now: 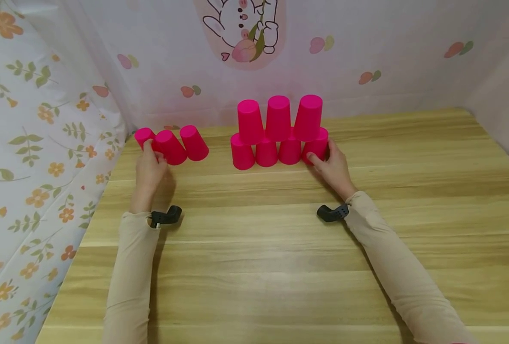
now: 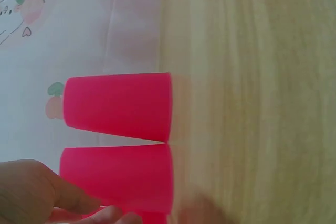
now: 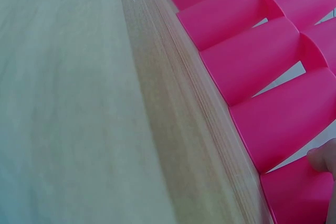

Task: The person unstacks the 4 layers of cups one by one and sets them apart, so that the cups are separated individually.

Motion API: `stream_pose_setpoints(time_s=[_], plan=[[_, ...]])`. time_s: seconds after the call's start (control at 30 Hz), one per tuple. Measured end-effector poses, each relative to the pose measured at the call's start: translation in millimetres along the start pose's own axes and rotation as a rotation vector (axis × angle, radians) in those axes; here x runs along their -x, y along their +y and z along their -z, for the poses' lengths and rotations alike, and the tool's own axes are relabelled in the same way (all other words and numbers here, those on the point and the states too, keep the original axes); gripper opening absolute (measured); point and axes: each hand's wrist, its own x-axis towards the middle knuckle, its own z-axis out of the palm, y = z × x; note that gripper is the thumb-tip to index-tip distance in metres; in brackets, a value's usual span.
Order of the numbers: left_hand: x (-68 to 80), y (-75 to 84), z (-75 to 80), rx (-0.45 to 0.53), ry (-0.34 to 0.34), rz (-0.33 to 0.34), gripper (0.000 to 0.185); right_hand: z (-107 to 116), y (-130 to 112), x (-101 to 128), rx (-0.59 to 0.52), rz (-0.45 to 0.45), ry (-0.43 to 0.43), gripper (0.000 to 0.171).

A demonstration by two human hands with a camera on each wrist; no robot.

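Head view: hands (image 1: 151, 165) on pink cups (image 1: 277, 134)

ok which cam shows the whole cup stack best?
Head view: the full cup stack shows, four below, three on top. Right wrist shows only tilted cup sides close up. Left wrist shows just a sliver at its top edge.

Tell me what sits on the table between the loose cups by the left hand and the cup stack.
Nothing: in the head view, only bare wooden table separates the three loose cups from the stack.
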Motion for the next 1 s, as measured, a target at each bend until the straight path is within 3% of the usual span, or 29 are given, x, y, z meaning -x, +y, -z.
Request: stream_pose_setpoints(time_s=[0.13, 0.23, 0.37, 0.53, 0.8, 1.0], plan=[[-0.1, 4.5, 14.0, 0.004, 0.033, 0.012, 0.047, 0, 0, 0, -0.001, -0.003, 0.003, 0.05], [0.6, 10.1, 31.1, 0.038, 0.116, 0.047, 0.046, -1, 0, 0, -0.002, 0.0, 0.002, 0.05], [1.8, 20.5, 47.2, 0.099, 0.22, 0.035, 0.041, -1, 1, 0, 0.014, -0.011, 0.002, 0.049], [4.1, 37.8, 47.9, 0.185, 0.201, -0.018, 0.041, -1, 1, -1, 0.005, -0.004, 0.01, 0.05], [1.8, 68.3, 28.3, 0.297, 0.103, -0.14, 0.042, 2, 1, 0, 0.0, 0.005, 0.014, 0.055], [-2.8, 90.2, 17.0, 0.346, 0.076, -0.222, 0.039, 1, 2, 0, 0.012, 0.001, 0.009, 0.052]])
